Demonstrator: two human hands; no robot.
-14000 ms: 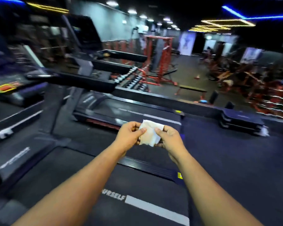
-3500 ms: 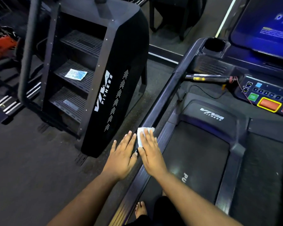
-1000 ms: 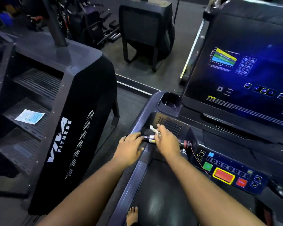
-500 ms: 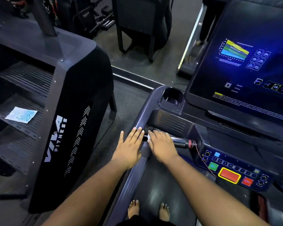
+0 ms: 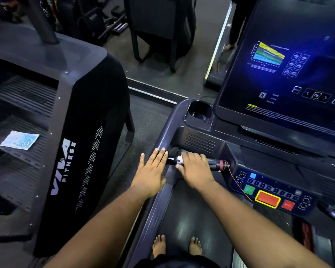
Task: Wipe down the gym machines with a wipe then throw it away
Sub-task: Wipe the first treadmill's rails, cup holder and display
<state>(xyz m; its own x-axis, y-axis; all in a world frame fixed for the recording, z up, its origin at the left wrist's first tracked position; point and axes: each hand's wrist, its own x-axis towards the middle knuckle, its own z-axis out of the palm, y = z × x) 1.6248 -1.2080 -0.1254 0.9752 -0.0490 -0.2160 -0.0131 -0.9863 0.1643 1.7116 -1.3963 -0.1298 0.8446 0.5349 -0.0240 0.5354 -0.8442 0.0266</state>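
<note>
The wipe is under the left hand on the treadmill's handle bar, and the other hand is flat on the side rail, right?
Not quite. In the head view the wipe is under the right hand, which curls over the handle bar. It is the left hand that lies flat with straight fingers on the side rail.

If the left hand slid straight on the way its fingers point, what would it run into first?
Probably the treadmill's side rail, curving up toward the cup holder. The left hand lies flat, fingers straight and pointing up along that rail, the fingertips seemingly already on it. Depth is unclear, so it might glide along it rather than stop.
</note>
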